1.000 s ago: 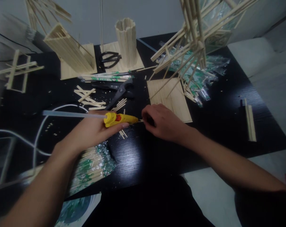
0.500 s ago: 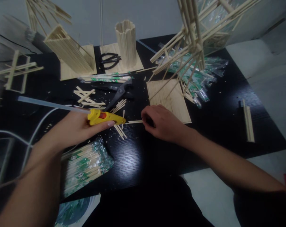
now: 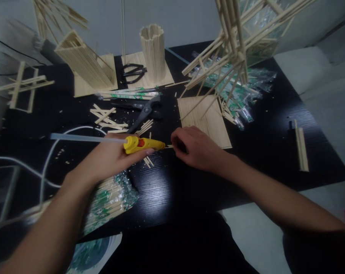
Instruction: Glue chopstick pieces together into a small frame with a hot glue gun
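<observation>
My left hand point(image 3: 115, 154) is wrapped round a yellow hot glue gun point(image 3: 145, 144), its handle hidden by the palm. A long translucent glue stick point(image 3: 83, 138) pokes out of the gun's back end. The nozzle points right, close to the fingertips of my right hand point(image 3: 194, 146). Those fingers are pinched on a thin wooden stick point(image 3: 169, 146), of which only a short end shows. Just behind my right hand lies a flat panel of sticks point(image 3: 206, 118). Short cut sticks point(image 3: 148, 161) lie under and around the gun.
Black-handled cutters point(image 3: 145, 112) and wire snips point(image 3: 133, 73) lie farther back. A stick tower point(image 3: 152, 53), a leaning hollow column point(image 3: 83, 62) and a stick frame point(image 3: 232, 49) stand behind. Bagged chopsticks point(image 3: 112, 201) sit near the front edge. A white cord point(image 3: 48, 160) loops at left.
My left hand has moved the glue gun to the right along the stick, bringing its nozzle near my right fingertips. My right hand has stayed almost in place.
</observation>
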Motion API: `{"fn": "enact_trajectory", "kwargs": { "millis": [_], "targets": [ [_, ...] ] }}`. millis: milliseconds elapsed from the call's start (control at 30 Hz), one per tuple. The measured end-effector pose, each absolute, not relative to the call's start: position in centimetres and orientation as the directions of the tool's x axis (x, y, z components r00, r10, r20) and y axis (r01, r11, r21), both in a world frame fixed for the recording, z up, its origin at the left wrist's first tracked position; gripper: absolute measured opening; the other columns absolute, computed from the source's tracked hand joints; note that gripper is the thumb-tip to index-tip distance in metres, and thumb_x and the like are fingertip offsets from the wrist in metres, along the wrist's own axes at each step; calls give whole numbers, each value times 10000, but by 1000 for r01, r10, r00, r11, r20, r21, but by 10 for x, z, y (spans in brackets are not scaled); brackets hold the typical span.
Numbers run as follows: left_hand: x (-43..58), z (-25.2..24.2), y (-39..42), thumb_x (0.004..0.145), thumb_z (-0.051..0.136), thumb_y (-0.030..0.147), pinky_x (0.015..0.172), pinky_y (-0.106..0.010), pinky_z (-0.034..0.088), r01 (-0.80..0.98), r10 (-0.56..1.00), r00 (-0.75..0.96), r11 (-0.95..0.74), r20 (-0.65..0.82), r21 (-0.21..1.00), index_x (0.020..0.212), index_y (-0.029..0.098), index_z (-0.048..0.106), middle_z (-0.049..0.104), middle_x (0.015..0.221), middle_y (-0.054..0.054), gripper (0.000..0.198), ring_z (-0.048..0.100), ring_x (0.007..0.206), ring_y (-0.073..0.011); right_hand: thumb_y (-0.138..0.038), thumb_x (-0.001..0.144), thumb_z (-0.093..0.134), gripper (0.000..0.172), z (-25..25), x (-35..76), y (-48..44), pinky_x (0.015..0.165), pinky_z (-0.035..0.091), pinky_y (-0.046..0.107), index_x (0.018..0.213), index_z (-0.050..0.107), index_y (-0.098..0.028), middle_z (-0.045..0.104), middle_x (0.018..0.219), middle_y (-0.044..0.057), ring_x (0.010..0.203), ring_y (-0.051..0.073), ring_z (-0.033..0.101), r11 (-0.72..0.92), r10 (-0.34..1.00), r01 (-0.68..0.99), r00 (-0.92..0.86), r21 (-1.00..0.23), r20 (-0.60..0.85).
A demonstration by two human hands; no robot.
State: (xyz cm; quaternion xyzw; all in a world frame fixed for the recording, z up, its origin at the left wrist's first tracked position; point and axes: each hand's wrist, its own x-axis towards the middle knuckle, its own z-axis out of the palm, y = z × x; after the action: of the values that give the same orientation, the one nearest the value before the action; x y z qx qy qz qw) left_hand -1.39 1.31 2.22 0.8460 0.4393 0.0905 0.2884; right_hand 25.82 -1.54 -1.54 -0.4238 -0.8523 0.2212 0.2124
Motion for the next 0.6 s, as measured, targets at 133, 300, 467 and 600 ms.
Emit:
{"fn": "enact_trajectory", "kwargs": {
  "millis": [133, 300, 467, 600],
  "targets": [
    [-7, 23, 11, 941, 621, 586, 500, -294, 395, 667, 795, 603, -457, -67, 589, 754, 239, 626, 608, 653, 16, 394, 547, 548, -150, -105, 904, 571, 130, -17, 258, -15, 828, 419, 357, 1007, 557, -184, 681, 916, 68, 812, 219, 585, 544, 815, 628, -554, -557, 171],
    [-8, 24, 10, 945, 626, 581, 496, -294, 388, 659, 789, 610, -456, -70, 598, 756, 236, 622, 598, 649, 21, 393, 535, 541, -141, -112, 912, 562, 146, -15, 260, -15, 850, 430, 367, 1040, 555, -182, 683, 947, 80, 839, 227, 598, 554, 807, 623, -563, -552, 175],
    [-8, 24, 10, 943, 621, 597, 494, -296, 374, 662, 791, 608, -454, -72, 596, 738, 230, 596, 577, 638, 21, 421, 516, 526, -138, -102, 894, 577, 168, -12, 263, -13, 867, 442, 378, 1047, 555, -169, 690, 960, 96, 870, 242, 620, 566, 801, 624, -571, -538, 180],
    [-6, 24, 10, 943, 619, 591, 528, -302, 384, 667, 792, 606, -457, -72, 589, 755, 229, 603, 595, 667, 14, 408, 536, 553, -150, -106, 907, 565, 157, -13, 263, -12, 872, 437, 375, 1046, 551, -177, 691, 957, 87, 863, 236, 621, 564, 801, 628, -573, -536, 172]
  ]
}}
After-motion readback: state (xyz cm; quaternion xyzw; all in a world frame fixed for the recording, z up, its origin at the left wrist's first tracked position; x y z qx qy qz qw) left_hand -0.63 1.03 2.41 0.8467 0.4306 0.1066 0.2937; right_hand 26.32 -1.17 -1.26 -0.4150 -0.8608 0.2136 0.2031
